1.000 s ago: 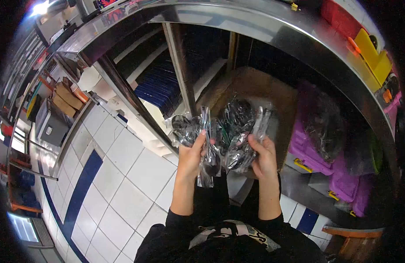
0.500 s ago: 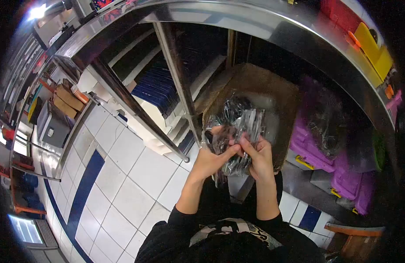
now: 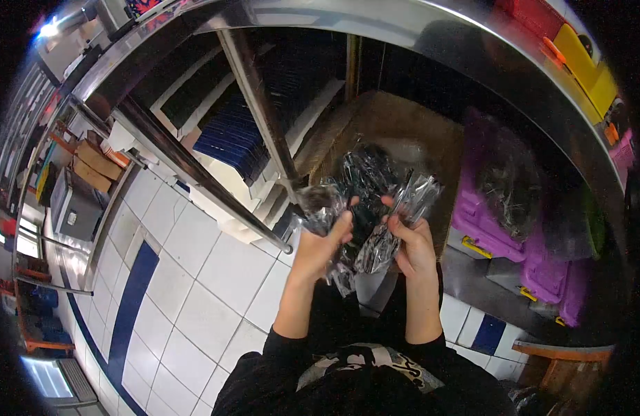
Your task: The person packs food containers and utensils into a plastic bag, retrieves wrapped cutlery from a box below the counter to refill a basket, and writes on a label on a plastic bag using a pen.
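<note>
My left hand [image 3: 320,246] is closed round a bunch of clear plastic packets [image 3: 318,202] with dark contents. In my right hand [image 3: 413,246] is a second bunch of clear-wrapped dark packets [image 3: 379,251], gripped between thumb and fingers. The two bunches are held apart, side by side. What lies inside the wrappers is too small to name for certain. Beyond my hands, more dark plastic-wrapped packets [image 3: 367,166] lie in an open cardboard box [image 3: 431,125] under the metal table. My hands cover part of the box's near side.
Purple-lidded bins [image 3: 486,225] with yellow latches stand right of the box, a clear bag [image 3: 511,187] on top. Metal table legs [image 3: 257,97] and stacked dark-blue items [image 3: 233,142] are at the left. A steel tabletop edge [image 3: 375,22] curves overhead. White tiles [image 3: 209,284] cover the floor.
My hands have moved apart, the left one leftward, splitting the packets held together into two bunches. More of the packets in the box now show between my hands. The view has shifted slightly.
</note>
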The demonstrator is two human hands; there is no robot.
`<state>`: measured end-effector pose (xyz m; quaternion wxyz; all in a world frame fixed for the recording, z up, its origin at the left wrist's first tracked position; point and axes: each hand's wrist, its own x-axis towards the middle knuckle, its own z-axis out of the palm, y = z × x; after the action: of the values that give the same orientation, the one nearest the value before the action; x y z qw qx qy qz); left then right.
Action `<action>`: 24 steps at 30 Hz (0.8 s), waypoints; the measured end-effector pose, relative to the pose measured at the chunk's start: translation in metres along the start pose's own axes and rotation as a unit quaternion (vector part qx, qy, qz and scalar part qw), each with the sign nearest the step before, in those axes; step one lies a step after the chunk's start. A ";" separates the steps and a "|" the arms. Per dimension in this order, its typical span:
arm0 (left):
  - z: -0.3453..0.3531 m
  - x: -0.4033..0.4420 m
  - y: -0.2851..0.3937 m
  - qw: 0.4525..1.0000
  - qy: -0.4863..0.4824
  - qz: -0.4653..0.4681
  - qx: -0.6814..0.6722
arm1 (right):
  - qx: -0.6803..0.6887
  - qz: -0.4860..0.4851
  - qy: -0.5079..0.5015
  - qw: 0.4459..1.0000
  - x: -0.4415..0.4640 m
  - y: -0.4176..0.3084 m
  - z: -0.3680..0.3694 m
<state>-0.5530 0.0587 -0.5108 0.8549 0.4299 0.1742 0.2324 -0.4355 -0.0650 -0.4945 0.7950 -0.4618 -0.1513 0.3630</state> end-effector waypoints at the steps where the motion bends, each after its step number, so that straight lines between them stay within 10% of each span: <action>1: 0.014 -0.003 0.003 0.997 0.012 0.039 0.062 | -0.009 -0.009 0.021 1.000 -0.001 0.001 0.002; 9: 0.016 -0.010 0.002 0.950 -0.011 0.117 0.288 | -0.052 0.000 0.046 0.998 0.003 0.009 0.000; 11: 0.008 -0.005 0.001 0.988 0.001 0.059 0.146 | 0.249 0.048 -0.066 0.965 0.009 0.006 -0.009; 14: -0.007 -0.010 0.017 0.985 -0.059 0.017 0.161 | 0.294 0.050 -0.088 0.950 0.004 -0.011 -0.006; 24: 0.013 -0.004 -0.008 0.964 -0.059 0.149 0.213 | -0.058 -0.029 -0.150 0.987 0.004 -0.001 0.003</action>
<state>-0.5476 0.0439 -0.5089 0.7077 0.6365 0.1028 0.2888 -0.4340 -0.0609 -0.4926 0.7454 -0.4427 -0.3029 0.3958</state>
